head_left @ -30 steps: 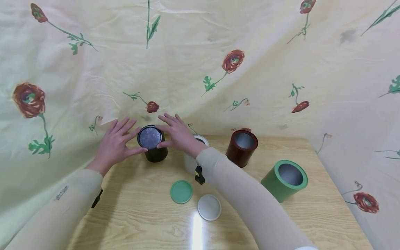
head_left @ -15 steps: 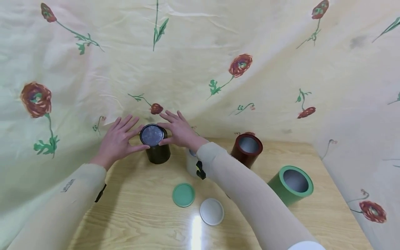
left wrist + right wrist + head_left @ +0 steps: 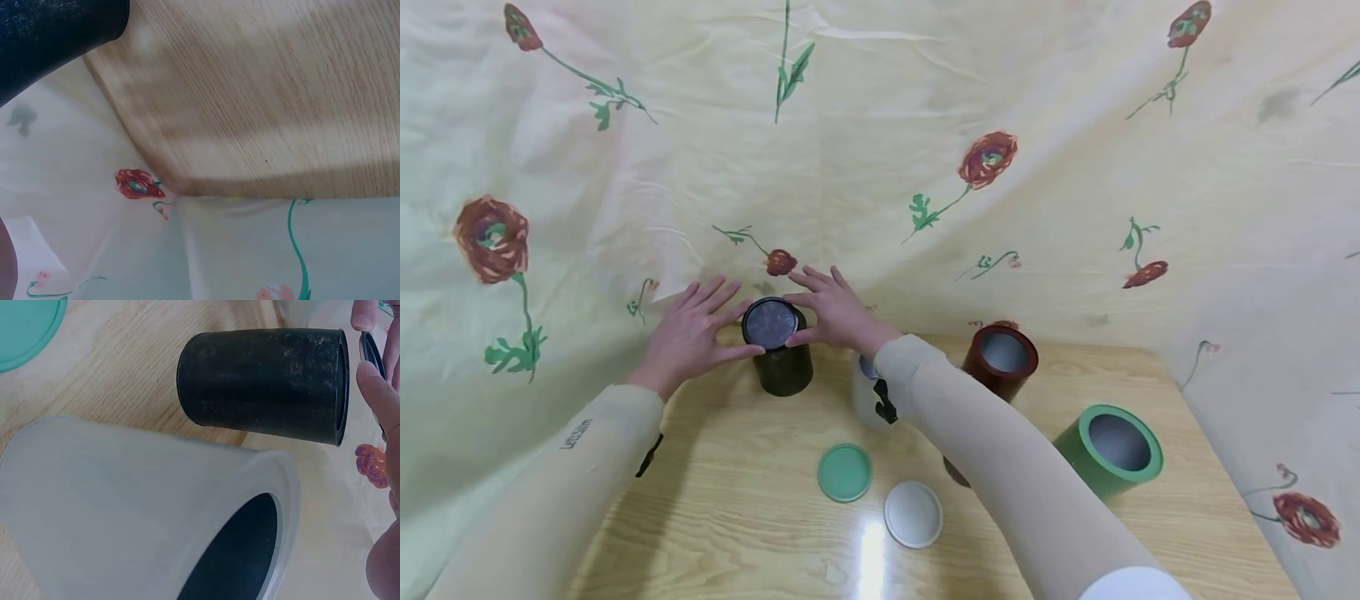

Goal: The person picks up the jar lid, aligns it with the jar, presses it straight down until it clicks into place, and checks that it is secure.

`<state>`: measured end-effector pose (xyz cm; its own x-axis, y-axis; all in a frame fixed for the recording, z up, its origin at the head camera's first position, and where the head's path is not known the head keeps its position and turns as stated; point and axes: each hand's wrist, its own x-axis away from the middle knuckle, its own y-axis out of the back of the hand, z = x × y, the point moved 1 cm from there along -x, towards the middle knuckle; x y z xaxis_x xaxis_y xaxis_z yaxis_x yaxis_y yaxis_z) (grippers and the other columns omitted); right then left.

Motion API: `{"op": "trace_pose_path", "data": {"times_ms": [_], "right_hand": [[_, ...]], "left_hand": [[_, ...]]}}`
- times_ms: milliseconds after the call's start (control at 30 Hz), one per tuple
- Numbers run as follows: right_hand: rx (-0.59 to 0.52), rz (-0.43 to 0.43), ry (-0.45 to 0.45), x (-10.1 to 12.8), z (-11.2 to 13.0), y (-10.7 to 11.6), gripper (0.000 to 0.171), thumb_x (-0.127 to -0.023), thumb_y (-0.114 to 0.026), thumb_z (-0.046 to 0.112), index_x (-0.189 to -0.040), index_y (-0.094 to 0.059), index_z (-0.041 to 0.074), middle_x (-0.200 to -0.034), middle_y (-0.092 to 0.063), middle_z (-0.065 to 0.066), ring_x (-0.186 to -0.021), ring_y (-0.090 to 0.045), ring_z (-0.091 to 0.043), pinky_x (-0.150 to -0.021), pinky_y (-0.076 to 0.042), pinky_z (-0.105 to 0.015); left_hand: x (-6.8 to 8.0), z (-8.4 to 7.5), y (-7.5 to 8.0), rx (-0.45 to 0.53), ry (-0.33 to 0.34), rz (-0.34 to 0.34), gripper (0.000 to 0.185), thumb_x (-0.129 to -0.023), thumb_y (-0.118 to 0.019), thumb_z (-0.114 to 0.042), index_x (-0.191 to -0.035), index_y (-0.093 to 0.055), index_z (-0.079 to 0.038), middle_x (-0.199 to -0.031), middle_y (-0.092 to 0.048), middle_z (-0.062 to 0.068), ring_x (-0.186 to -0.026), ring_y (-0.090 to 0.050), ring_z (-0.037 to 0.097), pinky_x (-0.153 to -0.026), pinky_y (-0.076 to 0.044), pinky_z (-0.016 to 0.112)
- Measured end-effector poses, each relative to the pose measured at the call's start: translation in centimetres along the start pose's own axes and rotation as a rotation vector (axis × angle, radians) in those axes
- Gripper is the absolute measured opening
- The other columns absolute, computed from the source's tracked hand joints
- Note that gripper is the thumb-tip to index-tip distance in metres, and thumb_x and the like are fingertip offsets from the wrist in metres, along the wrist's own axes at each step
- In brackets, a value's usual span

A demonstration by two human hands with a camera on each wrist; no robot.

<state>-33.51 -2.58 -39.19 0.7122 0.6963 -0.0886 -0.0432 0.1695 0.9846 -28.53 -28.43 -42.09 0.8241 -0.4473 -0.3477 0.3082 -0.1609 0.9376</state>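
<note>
A black can (image 3: 784,371) stands upright at the back left of the wooden table (image 3: 745,492). A round dark lid (image 3: 770,323) lies on its mouth. My left hand (image 3: 694,337) touches the lid's left edge with thumb and forefinger, the fingers straight and spread. My right hand (image 3: 835,317) touches the right edge the same way. In the right wrist view the black can (image 3: 269,384) shows from the side, with my fingertips (image 3: 375,394) at the lid's rim (image 3: 369,353). In the left wrist view only the can's wall (image 3: 50,31) is in view.
A white can (image 3: 862,392) stands half hidden behind my right forearm. A dark red can (image 3: 1000,360) and a green can (image 3: 1108,450) stand open to the right. A green lid (image 3: 844,472) and a white lid (image 3: 913,514) lie flat near the front. Flowered cloth (image 3: 925,167) hangs behind.
Both hands stay at the lid on the black can. The head view has drifted slightly, so everything sits a little further right in the frame.
</note>
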Motion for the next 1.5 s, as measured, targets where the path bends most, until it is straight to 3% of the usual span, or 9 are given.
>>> {"op": "trace_pose_path", "data": {"times_ms": [333, 1200, 1500], "right_hand": [[0.005, 0.030, -0.037, -0.7, -0.4, -0.4, 0.079, -0.089, -0.080, 0.061, -0.156, -0.058, 0.024, -0.176, -0.030, -0.005, -0.165, -0.016, -0.027, -0.133, -0.003, -0.058], [-0.044, 0.135, -0.070, -1.3, -0.8, -1.5, 0.071, -0.092, -0.077, 0.063, -0.151, -0.064, 0.026, -0.173, -0.036, -0.005, -0.166, -0.010, -0.030, -0.132, 0.002, -0.060], [-0.027, 0.138, -0.046, -1.1, -0.4, -1.3, 0.072, -0.093, -0.075, 0.064, -0.153, -0.062, 0.026, -0.174, -0.035, -0.005, -0.166, -0.010, -0.030, -0.133, 0.001, -0.057]], "left_hand": [[-0.6, 0.4, -0.2, 0.008, 0.018, 0.061, 0.088, -0.084, -0.081, -0.067, -0.150, -0.064, -0.013, -0.165, -0.046, 0.019, -0.159, -0.031, 0.040, -0.130, -0.021, 0.061], [-1.6, 0.7, -0.2, 0.077, 0.067, 0.325, 0.084, -0.092, -0.064, -0.076, -0.153, -0.061, -0.017, -0.169, -0.039, 0.019, -0.159, -0.026, 0.046, -0.129, -0.020, 0.064], [-1.4, 0.5, -0.2, 0.089, 0.080, 0.339, 0.087, -0.093, -0.061, -0.078, -0.155, -0.058, -0.017, -0.171, -0.036, 0.019, -0.161, -0.023, 0.045, -0.129, -0.021, 0.064]]}}
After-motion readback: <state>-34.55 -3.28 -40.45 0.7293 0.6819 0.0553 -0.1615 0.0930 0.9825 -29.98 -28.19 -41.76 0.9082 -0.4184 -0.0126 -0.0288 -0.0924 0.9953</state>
